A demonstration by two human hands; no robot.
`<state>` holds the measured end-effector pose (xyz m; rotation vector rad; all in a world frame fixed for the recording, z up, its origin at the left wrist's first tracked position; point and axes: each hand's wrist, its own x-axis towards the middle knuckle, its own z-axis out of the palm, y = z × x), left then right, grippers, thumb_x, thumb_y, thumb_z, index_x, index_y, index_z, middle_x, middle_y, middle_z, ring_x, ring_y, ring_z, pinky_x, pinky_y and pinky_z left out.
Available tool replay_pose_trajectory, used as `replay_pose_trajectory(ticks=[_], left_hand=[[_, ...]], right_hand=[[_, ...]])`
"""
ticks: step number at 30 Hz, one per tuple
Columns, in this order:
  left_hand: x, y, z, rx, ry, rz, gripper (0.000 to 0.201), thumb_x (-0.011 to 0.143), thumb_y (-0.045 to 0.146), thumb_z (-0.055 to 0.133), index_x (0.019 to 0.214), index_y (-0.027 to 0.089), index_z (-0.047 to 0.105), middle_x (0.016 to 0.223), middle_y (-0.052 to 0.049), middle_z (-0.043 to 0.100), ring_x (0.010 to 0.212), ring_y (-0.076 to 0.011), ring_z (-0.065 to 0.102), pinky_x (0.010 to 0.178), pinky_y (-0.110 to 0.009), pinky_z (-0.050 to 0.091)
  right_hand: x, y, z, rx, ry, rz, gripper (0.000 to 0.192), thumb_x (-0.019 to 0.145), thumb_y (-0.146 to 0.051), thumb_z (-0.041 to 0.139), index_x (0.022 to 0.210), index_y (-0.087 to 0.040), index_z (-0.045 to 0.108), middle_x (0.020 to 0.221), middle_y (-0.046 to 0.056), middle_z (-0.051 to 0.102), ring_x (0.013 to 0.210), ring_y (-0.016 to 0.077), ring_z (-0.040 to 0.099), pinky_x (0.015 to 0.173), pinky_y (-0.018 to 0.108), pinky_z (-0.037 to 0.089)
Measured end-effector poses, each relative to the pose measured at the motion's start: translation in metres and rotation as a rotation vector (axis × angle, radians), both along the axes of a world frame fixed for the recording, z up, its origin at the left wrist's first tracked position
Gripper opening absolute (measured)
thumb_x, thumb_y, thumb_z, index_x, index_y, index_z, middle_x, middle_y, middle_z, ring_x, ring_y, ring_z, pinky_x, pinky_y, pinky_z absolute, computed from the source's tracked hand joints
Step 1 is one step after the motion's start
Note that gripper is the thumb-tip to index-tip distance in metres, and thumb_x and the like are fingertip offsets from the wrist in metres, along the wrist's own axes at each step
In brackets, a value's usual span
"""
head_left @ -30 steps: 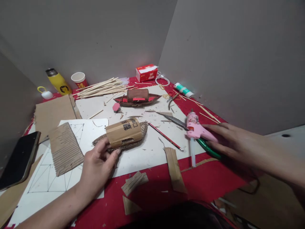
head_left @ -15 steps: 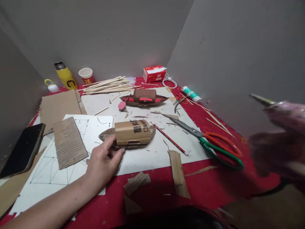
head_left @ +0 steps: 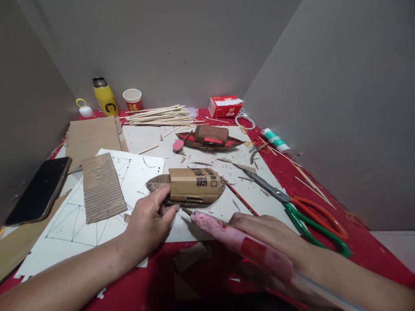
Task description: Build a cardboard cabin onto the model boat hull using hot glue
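Observation:
A small cardboard boat (head_left: 186,183) with a curved roof and black printed characters lies on the white paper sheet. My left hand (head_left: 155,214) grips its left end, fingers on the roof edge and thumb along the lower side. In my right hand (head_left: 262,235) is a pink hot glue gun (head_left: 240,242), a translucent glue stick trailing from its back. Its nozzle points left, close to the boat's lower edge near my left thumb; whether it touches cannot be made out. Behind stands a brown model boat (head_left: 210,137) with red inside.
Scissors (head_left: 279,196) with orange and green handles lie right of the boat, beside a pencil (head_left: 240,196). Corrugated cardboard (head_left: 103,188), a drawing sheet (head_left: 71,220) and a phone (head_left: 39,190) are at left. Wooden sticks (head_left: 162,115), a paper cup (head_left: 132,100) and a yellow bottle (head_left: 105,99) stand behind.
My right hand has brought the glue gun from the far right, in the air, down and left to the boat. The view has shifted slightly; my left hand keeps its hold.

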<state>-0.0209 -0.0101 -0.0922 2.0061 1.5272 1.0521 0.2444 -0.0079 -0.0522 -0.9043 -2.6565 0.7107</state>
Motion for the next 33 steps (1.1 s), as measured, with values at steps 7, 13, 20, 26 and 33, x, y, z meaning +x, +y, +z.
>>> replay_pose_trajectory(ticks=[7, 13, 20, 26, 33], left_hand=[[0.0, -0.003, -0.001, 0.085, 0.016, -0.026, 0.033, 0.08, 0.008, 0.056, 0.111, 0.017, 0.062, 0.068, 0.004, 0.063, 0.05, -0.0087, 0.053, 0.053, -0.019, 0.045], [0.001, -0.005, -0.002, 0.043, 0.027, -0.032, 0.03, 0.079, 0.009, 0.057, 0.107, 0.018, 0.063, 0.059, 0.006, 0.059, 0.044, -0.0086, 0.049, 0.052, -0.019, 0.046], [0.0, -0.005, -0.004, 0.117, 0.025, -0.026, 0.045, 0.075, 0.003, 0.053, 0.115, 0.02, 0.062, 0.058, 0.007, 0.057, 0.05, -0.0096, 0.055, 0.058, -0.018, 0.05], [0.0, -0.005, -0.004, 0.141, 0.038, -0.028, 0.044, 0.074, 0.002, 0.051, 0.114, 0.017, 0.062, 0.06, 0.006, 0.059, 0.051, -0.0095, 0.055, 0.061, -0.017, 0.051], [0.0, -0.005, -0.004, 0.11, 0.037, -0.047, 0.044, 0.075, 0.003, 0.049, 0.115, 0.016, 0.062, 0.063, 0.005, 0.063, 0.045, -0.0087, 0.05, 0.06, -0.019, 0.052]], right_hand=[[-0.021, 0.012, 0.0, -0.119, 0.067, 0.067, 0.01, 0.091, -0.024, 0.049, 0.1, -0.025, 0.052, 0.076, 0.0, 0.059, 0.064, 0.0136, 0.056, 0.057, 0.025, 0.042], [-0.018, 0.014, -0.004, -0.133, 0.029, 0.06, 0.013, 0.087, -0.024, 0.05, 0.1, -0.023, 0.052, 0.076, 0.0, 0.056, 0.062, 0.0133, 0.051, 0.055, 0.025, 0.039], [-0.018, 0.012, -0.012, -0.097, -0.048, 0.001, 0.008, 0.087, -0.027, 0.046, 0.086, -0.022, 0.051, 0.072, 0.001, 0.056, 0.059, 0.0131, 0.05, 0.055, 0.026, 0.039], [-0.014, 0.009, -0.015, -0.097, -0.111, -0.039, 0.015, 0.084, -0.027, 0.051, 0.097, -0.022, 0.058, 0.074, 0.001, 0.058, 0.061, 0.014, 0.055, 0.056, 0.025, 0.042], [-0.012, 0.007, -0.007, -0.104, -0.187, -0.097, 0.03, 0.089, -0.03, 0.05, 0.116, -0.026, 0.063, 0.079, 0.003, 0.063, 0.067, 0.0157, 0.061, 0.062, 0.026, 0.047]])
